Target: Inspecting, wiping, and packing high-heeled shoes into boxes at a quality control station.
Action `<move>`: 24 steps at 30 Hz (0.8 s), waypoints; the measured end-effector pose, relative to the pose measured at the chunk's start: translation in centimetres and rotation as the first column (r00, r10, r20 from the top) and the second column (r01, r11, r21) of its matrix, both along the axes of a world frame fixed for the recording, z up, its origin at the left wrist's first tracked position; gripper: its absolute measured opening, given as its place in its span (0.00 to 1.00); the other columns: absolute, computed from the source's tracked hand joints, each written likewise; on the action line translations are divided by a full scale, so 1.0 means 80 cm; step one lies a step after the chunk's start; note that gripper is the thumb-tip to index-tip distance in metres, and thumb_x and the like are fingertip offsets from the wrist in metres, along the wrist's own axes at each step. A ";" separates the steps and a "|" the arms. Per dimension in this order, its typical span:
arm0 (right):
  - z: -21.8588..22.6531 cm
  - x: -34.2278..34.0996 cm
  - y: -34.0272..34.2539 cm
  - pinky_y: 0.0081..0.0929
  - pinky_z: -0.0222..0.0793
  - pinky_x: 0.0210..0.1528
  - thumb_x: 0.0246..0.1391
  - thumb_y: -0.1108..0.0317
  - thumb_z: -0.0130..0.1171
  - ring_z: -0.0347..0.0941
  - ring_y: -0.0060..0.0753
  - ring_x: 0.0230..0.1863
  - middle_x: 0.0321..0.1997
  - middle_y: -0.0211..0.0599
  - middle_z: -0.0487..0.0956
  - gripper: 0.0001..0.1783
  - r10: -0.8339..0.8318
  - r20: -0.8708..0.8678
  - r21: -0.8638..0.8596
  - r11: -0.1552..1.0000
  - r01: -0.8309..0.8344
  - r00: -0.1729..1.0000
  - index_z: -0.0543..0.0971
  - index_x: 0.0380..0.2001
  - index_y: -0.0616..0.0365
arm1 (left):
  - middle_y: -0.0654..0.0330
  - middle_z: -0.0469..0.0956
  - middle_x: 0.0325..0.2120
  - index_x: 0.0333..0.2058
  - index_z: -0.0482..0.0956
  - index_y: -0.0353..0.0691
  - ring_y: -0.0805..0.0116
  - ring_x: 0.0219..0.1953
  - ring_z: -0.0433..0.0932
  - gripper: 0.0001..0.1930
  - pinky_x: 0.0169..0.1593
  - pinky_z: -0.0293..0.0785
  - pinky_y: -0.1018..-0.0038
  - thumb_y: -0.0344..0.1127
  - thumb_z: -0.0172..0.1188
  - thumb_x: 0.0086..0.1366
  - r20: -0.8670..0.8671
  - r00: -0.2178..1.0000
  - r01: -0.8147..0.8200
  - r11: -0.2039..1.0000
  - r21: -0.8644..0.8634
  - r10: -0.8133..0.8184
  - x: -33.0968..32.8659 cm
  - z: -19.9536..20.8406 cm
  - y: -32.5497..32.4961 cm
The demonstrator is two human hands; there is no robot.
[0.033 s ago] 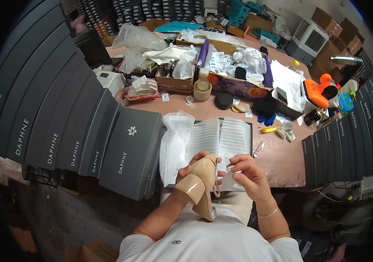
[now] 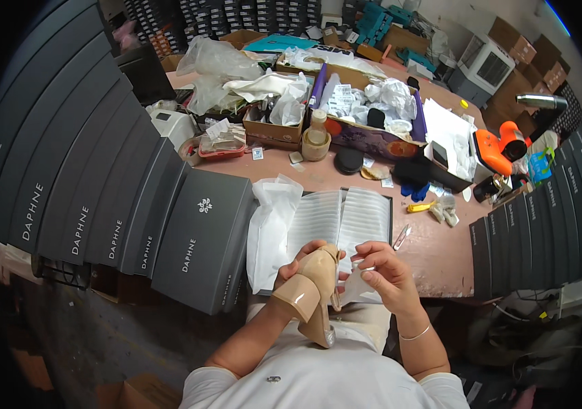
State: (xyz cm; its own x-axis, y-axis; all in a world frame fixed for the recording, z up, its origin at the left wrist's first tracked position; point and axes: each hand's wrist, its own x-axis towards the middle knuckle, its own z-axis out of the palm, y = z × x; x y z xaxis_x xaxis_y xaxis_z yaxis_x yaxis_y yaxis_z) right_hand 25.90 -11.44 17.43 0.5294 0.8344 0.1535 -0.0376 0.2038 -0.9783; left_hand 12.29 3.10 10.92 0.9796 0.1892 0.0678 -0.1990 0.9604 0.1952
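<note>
My left hand (image 2: 291, 268) is wrapped round a beige block-heeled shoe (image 2: 319, 267), held upside down and tilted above my lap. The shoe's thick, glossy heel points toward me, and a thin strap hangs at its right side. Close by on the right, my right hand (image 2: 387, 273) is closed in a pinch with a bit of something thin and white at the fingertips; I cannot make out what it is. Beyond both hands an open dark box (image 2: 391, 221) holds white ribbed wrapping sheets (image 2: 315, 217). A bundle of white tissue paper (image 2: 272, 228) lies over its left side.
Dark grey shoe boxes (image 2: 195, 235) are stacked to my left, and more boxes (image 2: 532, 235) stand at the right. Small scissors-like snips (image 2: 402, 237) lie right of the open box. Farther back are a glue jar (image 2: 316, 140), a purple carton (image 2: 372, 136) and an orange tool (image 2: 492, 151).
My right hand's fingers have shifted slightly beside the shoe, and more of a white, see-through piece shows below them. My left hand keeps its hold on the shoe, almost unmoved.
</note>
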 end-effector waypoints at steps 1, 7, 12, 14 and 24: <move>0.000 0.018 0.005 0.18 0.67 0.46 0.56 0.76 0.60 0.70 0.17 0.41 0.39 0.29 0.76 0.09 0.027 0.002 -0.041 0.999 -0.026 1.000 0.77 0.41 0.63 | 0.44 0.64 0.56 0.59 0.63 0.49 0.44 0.49 0.75 0.33 0.52 0.76 0.50 0.53 0.60 0.58 0.021 1.000 0.014 1.000 -0.021 -0.013 0.005 -0.001 -0.003; -0.038 0.116 0.113 0.15 0.64 0.38 0.59 0.72 0.57 0.67 0.13 0.36 0.35 0.23 0.75 0.10 -0.063 0.195 -0.153 0.984 0.093 0.979 0.79 0.43 0.62 | 0.44 0.64 0.56 0.60 0.60 0.47 0.47 0.48 0.76 0.32 0.48 0.79 0.56 0.54 0.56 0.62 -0.073 0.997 -0.036 0.999 -0.004 0.035 0.018 -0.025 0.020; -0.068 0.219 0.254 0.19 0.65 0.32 0.56 0.74 0.59 0.67 0.18 0.30 0.27 0.29 0.73 0.10 -0.192 0.478 -0.046 0.969 0.243 0.857 0.75 0.42 0.60 | 0.45 0.63 0.57 0.60 0.59 0.47 0.48 0.49 0.75 0.33 0.49 0.78 0.55 0.56 0.56 0.61 -0.089 0.995 -0.053 0.998 0.014 0.054 0.022 -0.044 0.047; -0.077 0.248 0.296 0.24 0.67 0.32 0.54 0.73 0.61 0.71 0.27 0.28 0.26 0.35 0.74 0.09 -0.231 0.670 0.002 0.951 0.310 0.705 0.77 0.39 0.59 | 0.45 0.63 0.57 0.60 0.59 0.47 0.47 0.49 0.75 0.34 0.49 0.78 0.55 0.56 0.57 0.61 -0.103 0.992 -0.070 0.998 0.006 0.070 0.021 -0.047 0.054; -0.110 0.296 0.372 0.41 0.70 0.42 0.51 0.66 0.63 0.76 0.46 0.37 0.34 0.40 0.79 0.07 -0.158 0.957 0.050 0.916 0.398 0.242 0.82 0.31 0.55 | 0.44 0.64 0.56 0.60 0.60 0.46 0.46 0.49 0.75 0.33 0.49 0.78 0.55 0.54 0.57 0.60 -0.140 0.984 -0.127 0.988 -0.087 0.114 0.025 -0.068 0.079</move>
State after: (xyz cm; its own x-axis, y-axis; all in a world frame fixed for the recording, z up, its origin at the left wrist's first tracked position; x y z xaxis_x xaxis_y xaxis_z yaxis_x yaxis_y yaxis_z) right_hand 49.58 18.36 8.61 0.3244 0.7373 0.5926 0.9377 -0.1684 -0.3038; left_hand 14.27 9.45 5.45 0.9482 0.3058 -0.0864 -0.2928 0.9464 0.1368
